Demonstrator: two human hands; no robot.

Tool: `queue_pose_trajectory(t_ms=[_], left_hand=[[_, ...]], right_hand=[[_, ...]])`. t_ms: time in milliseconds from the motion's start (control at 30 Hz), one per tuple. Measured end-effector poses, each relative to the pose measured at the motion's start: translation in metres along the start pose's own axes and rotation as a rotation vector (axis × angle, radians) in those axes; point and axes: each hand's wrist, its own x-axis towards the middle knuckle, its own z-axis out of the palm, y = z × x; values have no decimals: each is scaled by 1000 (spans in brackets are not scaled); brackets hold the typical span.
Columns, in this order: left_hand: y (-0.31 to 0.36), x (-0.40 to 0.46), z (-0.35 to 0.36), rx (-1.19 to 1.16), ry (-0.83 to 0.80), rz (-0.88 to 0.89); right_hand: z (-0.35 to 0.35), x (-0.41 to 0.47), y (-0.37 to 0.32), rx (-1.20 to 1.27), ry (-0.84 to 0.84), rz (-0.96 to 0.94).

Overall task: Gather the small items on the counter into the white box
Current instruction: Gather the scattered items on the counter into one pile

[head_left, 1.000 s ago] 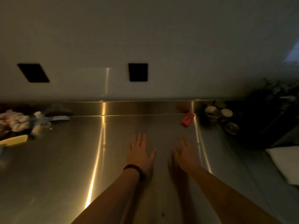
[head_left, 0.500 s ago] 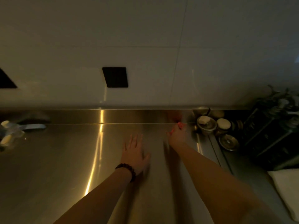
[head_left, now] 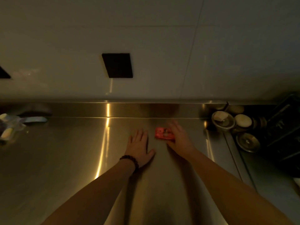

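Observation:
A small red packet [head_left: 163,133] is in the fingers of my right hand [head_left: 178,138], just above the steel counter [head_left: 65,159] near the back. My left hand [head_left: 139,146] lies flat and open on the counter just left of the packet, a dark bead bracelet on its wrist. A few small pale items [head_left: 8,127] lie at the far left edge, blurred. The white box is not in view.
Several small round bowls and lids [head_left: 233,124] stand at the back right beside a dark rack [head_left: 282,127]. A raised steel backsplash [head_left: 81,109] runs along the wall. Two black squares sit on the white wall above.
My right hand reached to the red packet at the back, took it and has drawn it left and nearer. My left hand stayed flat on the counter.

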Motion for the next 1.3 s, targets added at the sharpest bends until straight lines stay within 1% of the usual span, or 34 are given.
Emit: queue_pose_trajectory(t_ms=[67, 100, 233, 367, 533, 600, 733, 833, 933, 1100, 1300], left_hand=[[4, 10, -1, 8, -16, 39], [7, 16, -2, -2, -18, 66], [22, 39, -2, -112, -4, 148], [31, 50, 0, -102, 55, 168], [9, 31, -20, -106, 72, 144], [-9, 15, -36, -78, 116, 132], [-56, -29, -72, -22, 230, 85], [-96, -71, -97, -66, 310, 33], [-143, -115, -119, -70, 393, -29], [-244, -191, -146, -28, 460, -155], [-394, -278, -167, -27, 519, -249]], right_hand=[[3, -3, 8, -39, 6, 103], [4, -3, 11, -72, -5, 118], [5, 0, 11, -102, 13, 75], [5, 1, 2, -53, 24, 85], [6, -6, -21, -38, 20, -11], [10, -4, -42, -43, 5, -78], [27, -1, -100, -27, -28, -243], [48, 0, -151, 5, -16, -357], [76, 0, -211, 16, -31, -423], [147, 0, -321, 41, -46, -517], [257, -5, -463, 15, -31, -541]])
